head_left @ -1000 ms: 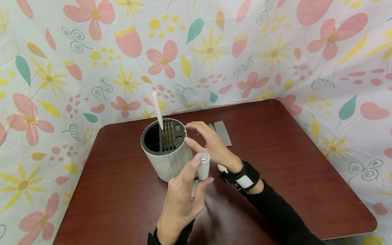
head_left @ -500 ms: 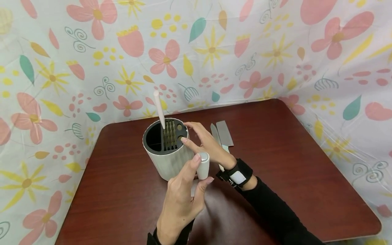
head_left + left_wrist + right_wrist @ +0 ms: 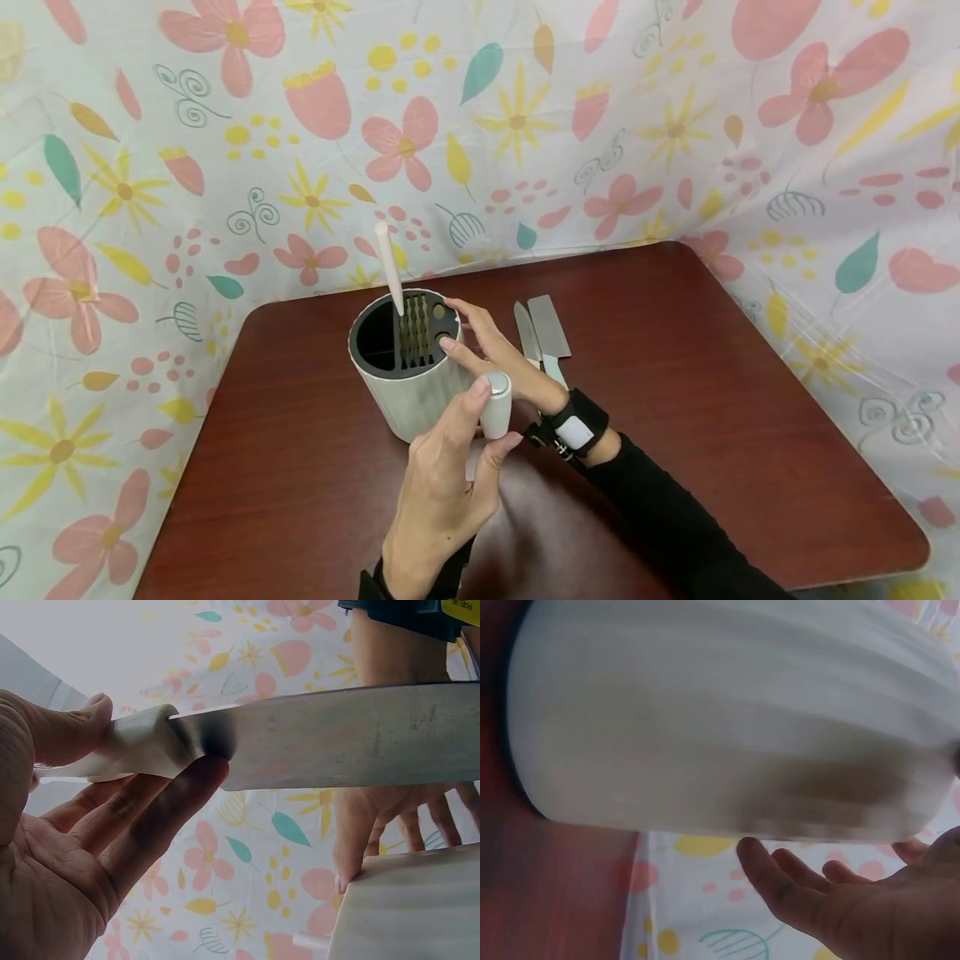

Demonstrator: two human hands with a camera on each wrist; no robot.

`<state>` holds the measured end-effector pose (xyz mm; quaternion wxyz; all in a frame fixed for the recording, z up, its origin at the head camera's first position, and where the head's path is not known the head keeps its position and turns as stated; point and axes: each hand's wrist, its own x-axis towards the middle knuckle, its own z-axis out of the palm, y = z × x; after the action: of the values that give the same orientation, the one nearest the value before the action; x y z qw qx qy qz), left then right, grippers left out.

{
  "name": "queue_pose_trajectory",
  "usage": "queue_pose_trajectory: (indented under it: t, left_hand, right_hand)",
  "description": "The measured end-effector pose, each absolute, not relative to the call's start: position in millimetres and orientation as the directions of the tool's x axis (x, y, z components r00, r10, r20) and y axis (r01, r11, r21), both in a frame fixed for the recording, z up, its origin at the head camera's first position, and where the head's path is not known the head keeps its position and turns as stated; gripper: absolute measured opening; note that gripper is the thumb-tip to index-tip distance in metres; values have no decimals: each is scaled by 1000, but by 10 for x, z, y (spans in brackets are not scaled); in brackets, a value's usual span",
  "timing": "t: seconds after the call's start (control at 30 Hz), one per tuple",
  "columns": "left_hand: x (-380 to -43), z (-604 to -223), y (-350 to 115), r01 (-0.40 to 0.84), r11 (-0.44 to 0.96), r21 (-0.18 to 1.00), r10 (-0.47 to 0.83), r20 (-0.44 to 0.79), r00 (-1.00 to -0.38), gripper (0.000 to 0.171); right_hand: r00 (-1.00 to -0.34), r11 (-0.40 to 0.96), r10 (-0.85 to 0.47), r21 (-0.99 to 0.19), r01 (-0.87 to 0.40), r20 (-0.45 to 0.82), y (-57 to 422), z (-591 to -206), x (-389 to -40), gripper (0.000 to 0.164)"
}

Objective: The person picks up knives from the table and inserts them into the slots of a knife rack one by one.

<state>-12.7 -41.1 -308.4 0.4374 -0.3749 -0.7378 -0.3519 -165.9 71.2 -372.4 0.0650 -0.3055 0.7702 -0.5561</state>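
Note:
My left hand (image 3: 442,492) pinches the white handle of a knife (image 3: 497,406) beside the knife holder. In the left wrist view its broad steel blade (image 3: 337,739) extends right, and a finger touches the blade near the handle. My right hand (image 3: 506,354) rests at the right side of the round, off-white, ribbed knife holder (image 3: 416,404), with the thumb at its rim. Seen from the right wrist, the fingers (image 3: 772,881) lie fairly straight along the holder's side. A pale-handled utensil (image 3: 391,271) stands in the dark slotted top.
A cleaver (image 3: 550,329) and a narrower knife (image 3: 527,333) lie on the brown table (image 3: 285,467) behind my right hand, their handles partly hidden. A flowered cloth (image 3: 525,108) hangs along the table's back and sides.
My right hand has shifted slightly left, its thumb now closer in on the holder's rim, uncovering more of the lying knives. My left hand stays nearly still with its knife.

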Motion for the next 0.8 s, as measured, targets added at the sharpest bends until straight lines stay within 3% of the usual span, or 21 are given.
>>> queue_pose_trajectory:
  t: [0.43,0.8]
  left_hand:
    - [-151,-3027,-433,865,476,157,250,919,-305,58]
    - [-155,-2950,-472,859,502,101,243,937,-252,54]
  right_hand:
    - [-789,111,-566,-926,-362,240,631,-3863,-1716,59]
    - [-782,142,-549,-890,-434,294,594,-3901,-1730,57]
